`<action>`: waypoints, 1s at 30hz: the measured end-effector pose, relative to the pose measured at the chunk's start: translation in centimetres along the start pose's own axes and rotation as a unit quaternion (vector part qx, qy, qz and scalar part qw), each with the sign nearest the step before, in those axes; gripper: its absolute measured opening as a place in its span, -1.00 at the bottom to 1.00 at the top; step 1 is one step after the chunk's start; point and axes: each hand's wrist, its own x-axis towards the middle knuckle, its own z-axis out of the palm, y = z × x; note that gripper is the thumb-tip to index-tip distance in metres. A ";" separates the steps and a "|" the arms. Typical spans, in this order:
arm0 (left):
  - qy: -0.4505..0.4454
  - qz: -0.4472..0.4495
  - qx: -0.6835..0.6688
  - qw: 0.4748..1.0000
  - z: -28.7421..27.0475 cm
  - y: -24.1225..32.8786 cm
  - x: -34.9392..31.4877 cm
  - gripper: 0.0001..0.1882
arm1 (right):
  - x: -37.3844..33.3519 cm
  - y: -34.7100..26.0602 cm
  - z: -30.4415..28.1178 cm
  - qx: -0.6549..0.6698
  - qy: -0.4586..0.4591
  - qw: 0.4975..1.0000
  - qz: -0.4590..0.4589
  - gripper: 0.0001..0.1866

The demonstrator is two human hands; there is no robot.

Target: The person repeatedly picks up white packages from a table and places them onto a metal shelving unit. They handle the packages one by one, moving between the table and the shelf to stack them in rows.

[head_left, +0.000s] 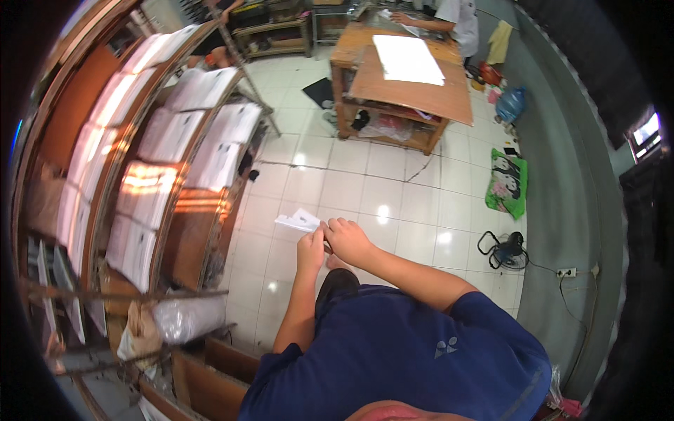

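Observation:
In front of my body, both hands come together on a thin white folded piece (pixel 298 220); it looks like paper or plastic, but I cannot tell which. My left hand (pixel 310 250) is closed, its thumb pointing up by the piece's near end. Close against it, my right hand (pixel 348 240) has its fingers curled and pinches the same end. The piece sticks out to the left beyond my fingers, with a flap angled upward. My fingers hide the end they grip.
Shelves on the left hold white paper stacks (pixel 146 180). A wooden table (pixel 449 102) bearing a large white sheet (pixel 407 59) stands ahead, with another person's arm (pixel 425 24) behind it. Along the right wall are a fan (pixel 510 252), a green mat (pixel 507 184) and a blue water jug (pixel 510 104).

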 end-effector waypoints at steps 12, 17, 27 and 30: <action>-0.068 0.054 0.019 0.996 9.7 1.7 22.3 -0.79 | 8.3 21.2 2.4 -0.108 -0.168 0.976 0.082 -0.52; -0.110 -0.062 -0.052 0.991 10.8 4.6 30.5 -0.76 | 13.4 31.9 -0.8 0.157 -0.181 0.951 0.194 -0.35; 0.105 -0.060 -0.245 0.962 11.5 6.3 37.5 -0.73 | 11.1 65.4 -3.9 -0.188 -0.078 0.936 0.286 -0.59; 0.201 -0.060 -0.264 0.942 13.8 8.0 36.0 -0.74 | 12.5 71.7 -4.5 -0.185 -0.171 0.954 0.164 -0.58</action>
